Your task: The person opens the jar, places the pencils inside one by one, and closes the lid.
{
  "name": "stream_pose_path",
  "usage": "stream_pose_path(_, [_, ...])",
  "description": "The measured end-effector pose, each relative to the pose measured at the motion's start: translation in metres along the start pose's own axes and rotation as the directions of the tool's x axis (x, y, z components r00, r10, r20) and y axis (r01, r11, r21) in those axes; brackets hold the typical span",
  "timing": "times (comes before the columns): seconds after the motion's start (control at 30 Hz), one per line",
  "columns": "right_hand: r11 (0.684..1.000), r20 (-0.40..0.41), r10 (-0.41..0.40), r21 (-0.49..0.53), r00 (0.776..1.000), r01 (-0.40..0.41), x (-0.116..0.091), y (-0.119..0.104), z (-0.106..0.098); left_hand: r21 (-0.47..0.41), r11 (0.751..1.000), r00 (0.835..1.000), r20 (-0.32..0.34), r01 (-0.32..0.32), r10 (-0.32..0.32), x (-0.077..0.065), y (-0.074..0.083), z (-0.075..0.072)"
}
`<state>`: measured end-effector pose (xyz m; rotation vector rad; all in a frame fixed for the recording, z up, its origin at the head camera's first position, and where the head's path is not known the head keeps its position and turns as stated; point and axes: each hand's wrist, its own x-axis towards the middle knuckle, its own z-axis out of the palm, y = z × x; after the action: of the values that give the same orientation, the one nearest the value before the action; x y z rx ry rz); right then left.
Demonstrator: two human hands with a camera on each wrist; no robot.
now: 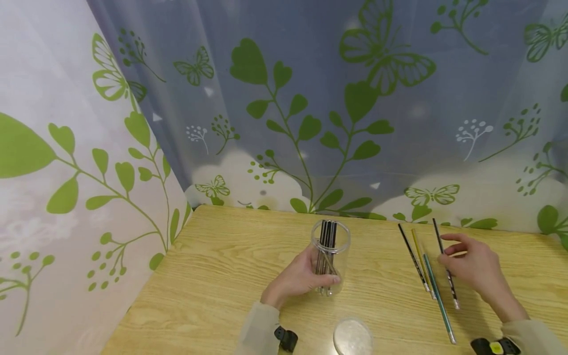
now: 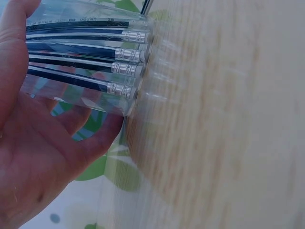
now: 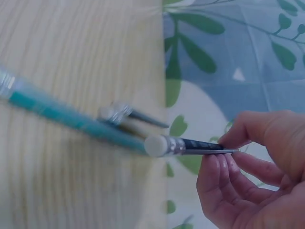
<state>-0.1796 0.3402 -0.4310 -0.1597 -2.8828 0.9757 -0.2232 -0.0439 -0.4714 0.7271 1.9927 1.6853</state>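
My left hand grips a clear jar from its left side, thumb across the front. Inside it stand several dark pencils, their eraser ends down at the jar's bottom in the left wrist view. Out to the right, my right hand pinches a black pencil between thumb and fingertips, its white eraser end toward the wrist camera. Left of that pencil lie a teal pencil, a yellow pencil and another black pencil on the table.
A round clear lid lies on the wooden table at the front, below the jar. A patterned curtain hangs along the table's back edge, and another printed sheet stands at the left.
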Motion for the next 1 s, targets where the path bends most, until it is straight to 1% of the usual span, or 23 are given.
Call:
stream_pose_path(0.2, [0.995,-0.104,-0.028,0.091,0.994,0.038,-0.006,-0.018,0.000,-0.011,1.000,1.000,-0.003,0.002,-0.002,0.000,0.000,0.000])
stream_pose_path(0.47, [0.984,-0.188,-0.037,0.167,0.982,0.069,-0.011,-0.044,-0.007,-0.014,1.000,1.000,0.004,-0.008,0.008,0.000,0.000,0.001])
stream_pose_path(0.7, [0.954,-0.264,-0.077,0.260,0.962,0.148,-0.015,-0.066,-0.008,-0.011,1.000,1.000,0.011,-0.014,0.014,0.001,0.000,0.000])
stream_pose_path(0.83, [0.938,-0.296,-0.110,0.285,0.949,0.197,-0.016,-0.076,-0.008,-0.003,1.000,1.000,0.010,-0.015,0.015,0.001,0.001,0.000])
stream_pose_path(1.0, [0.932,-0.336,-0.127,0.282,0.933,0.229,-0.017,-0.089,-0.006,0.002,1.000,1.000,0.011,-0.009,0.009,0.000,0.001,-0.001])
